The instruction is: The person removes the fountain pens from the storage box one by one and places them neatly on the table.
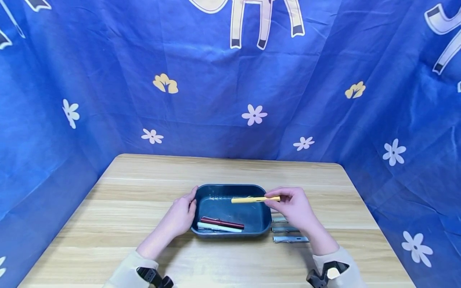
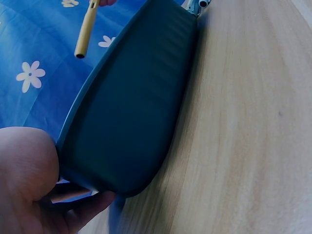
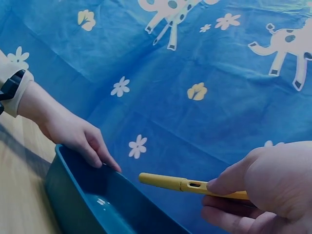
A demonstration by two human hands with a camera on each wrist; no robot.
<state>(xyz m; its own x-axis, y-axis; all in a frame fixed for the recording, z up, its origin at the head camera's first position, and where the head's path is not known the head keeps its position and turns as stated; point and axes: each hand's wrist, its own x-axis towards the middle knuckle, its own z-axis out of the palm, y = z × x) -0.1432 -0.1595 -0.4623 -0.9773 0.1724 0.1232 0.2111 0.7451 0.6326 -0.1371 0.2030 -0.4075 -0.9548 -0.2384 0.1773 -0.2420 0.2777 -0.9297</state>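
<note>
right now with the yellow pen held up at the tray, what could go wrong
The yellow pen is pinched toward one end by the right hand, so it might tip or slip into the tray. Three pens lie partly hidden behind that hand and could get bumped.

Yellow pen (image 1: 242,200): slim, wire clip, slot in barrel; pinched in right hand (image 1: 293,206), near level above far right part of box (image 1: 230,233), left end over the interior, right end past the rim. Box: dark teal, glossy, rounded corners, open-topped, upright on table (image 1: 216,264); held at left end by left hand (image 1: 183,214). Inside, along near wall: dark red pen (image 1: 222,223), and just nearer, white pen (image 1: 219,227); both lengthwise, clips showing. Right of box, on table: pale green pen (image 1: 279,220), grey-blue pen (image 1: 283,229), light blue pen (image 1: 290,239), roughly parallel, first two partly hidden.
</note>
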